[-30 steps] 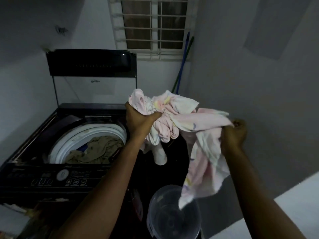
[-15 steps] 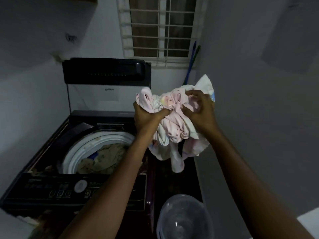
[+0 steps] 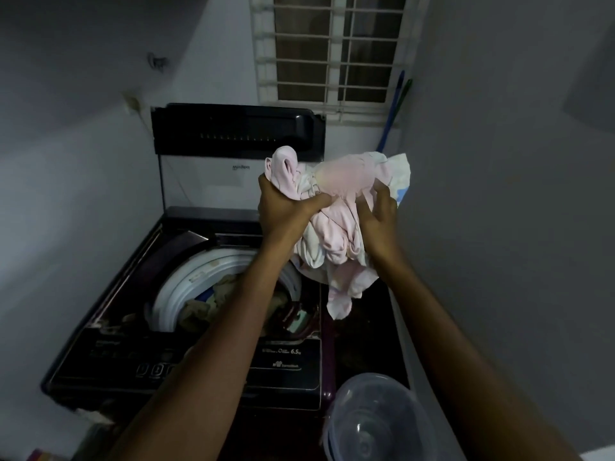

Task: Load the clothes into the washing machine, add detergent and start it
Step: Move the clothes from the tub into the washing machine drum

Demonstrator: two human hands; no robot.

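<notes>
Dim, bluish, wide-angle view with bent edges; the pink cloth [image 3: 336, 207] looks motion-blurred, its detail perhaps lost.

Dim grey walls [image 3: 499, 161] (bare) flank a barred window [image 3: 332, 51].

We stand in a dim home laundry corner, shown by the top-loading washing machine [image 3: 186, 314] with raised lid [image 3: 238, 129], barred window [image 3: 332, 51] and broom handles [image 3: 394, 111].

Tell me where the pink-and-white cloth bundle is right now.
In the head view, the pink-and-white cloth bundle is held up right of centre, between the left hand and right hand, to the right of the open drum.
</notes>
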